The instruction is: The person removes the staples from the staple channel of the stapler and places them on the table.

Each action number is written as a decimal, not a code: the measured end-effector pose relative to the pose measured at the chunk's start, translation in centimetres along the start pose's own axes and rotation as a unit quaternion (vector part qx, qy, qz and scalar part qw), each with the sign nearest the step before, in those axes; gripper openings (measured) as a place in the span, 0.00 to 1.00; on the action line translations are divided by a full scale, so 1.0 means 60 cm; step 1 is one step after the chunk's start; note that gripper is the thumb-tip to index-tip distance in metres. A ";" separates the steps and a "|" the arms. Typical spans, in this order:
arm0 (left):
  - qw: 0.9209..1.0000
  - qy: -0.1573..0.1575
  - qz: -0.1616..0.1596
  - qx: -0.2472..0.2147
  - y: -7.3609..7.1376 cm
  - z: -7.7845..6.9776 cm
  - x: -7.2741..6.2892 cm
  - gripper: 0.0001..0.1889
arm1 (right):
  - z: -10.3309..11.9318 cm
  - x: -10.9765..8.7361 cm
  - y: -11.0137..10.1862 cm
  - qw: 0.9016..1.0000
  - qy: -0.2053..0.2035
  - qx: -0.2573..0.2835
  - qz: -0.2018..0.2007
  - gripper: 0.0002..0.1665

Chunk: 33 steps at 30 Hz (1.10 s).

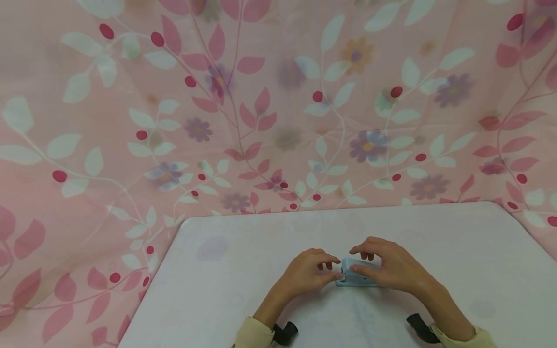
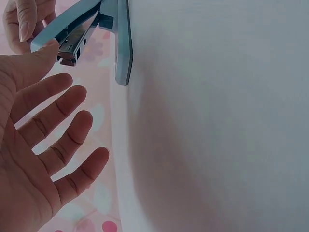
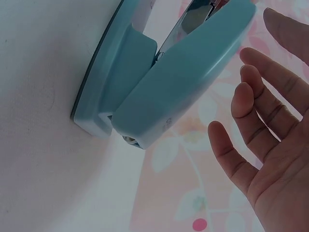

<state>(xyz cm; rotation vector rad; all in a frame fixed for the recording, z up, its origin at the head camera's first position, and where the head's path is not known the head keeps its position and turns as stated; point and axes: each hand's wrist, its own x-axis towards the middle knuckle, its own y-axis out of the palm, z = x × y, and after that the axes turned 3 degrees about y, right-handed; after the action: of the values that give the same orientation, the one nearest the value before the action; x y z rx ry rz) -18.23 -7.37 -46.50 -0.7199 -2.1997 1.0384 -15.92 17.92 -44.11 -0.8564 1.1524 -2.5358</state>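
Note:
A light blue stapler point(image 1: 353, 279) stands on the white table, its upper arm raised from the base in both wrist views. At its front end is my left hand point(image 1: 306, 271), fingers spread and palm facing the stapler. The left thumb point(image 2: 36, 63) appears to touch the tip of the upper arm, next to the metal staple channel point(image 2: 76, 41). Over the rear part is my right hand point(image 1: 393, 266), its fingers loosely bent. In the right wrist view, the visible right fingers point(image 3: 256, 111) stand apart from the stapler's upper arm point(image 3: 178, 79).
The white table point(image 1: 243, 270) has rounded far corners. Behind it hangs a pink floral cloth point(image 1: 270, 106). A black device sits at the left wrist point(image 1: 285, 333) and another at the right wrist point(image 1: 422, 328).

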 end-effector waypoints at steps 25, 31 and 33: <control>1.000 -0.012 -0.024 0.003 0.019 -0.010 0.009 0.09 | 0.002 0.007 0.014 1.000 -0.027 0.002 0.013 0.15; 1.000 -0.011 -0.028 0.004 0.021 -0.013 0.010 0.08 | 0.001 0.008 0.017 0.999 -0.044 0.007 0.013 0.15; 1.000 -0.011 -0.029 0.002 0.022 -0.012 0.010 0.08 | 0.000 0.009 0.018 0.999 -0.050 0.010 0.012 0.15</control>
<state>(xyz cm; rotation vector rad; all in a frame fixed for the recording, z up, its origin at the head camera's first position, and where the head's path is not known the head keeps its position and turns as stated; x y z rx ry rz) -17.86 -5.86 -47.02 -0.6425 -2.2244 1.0262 -16.39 16.99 -44.70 -0.9483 1.0984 -2.4514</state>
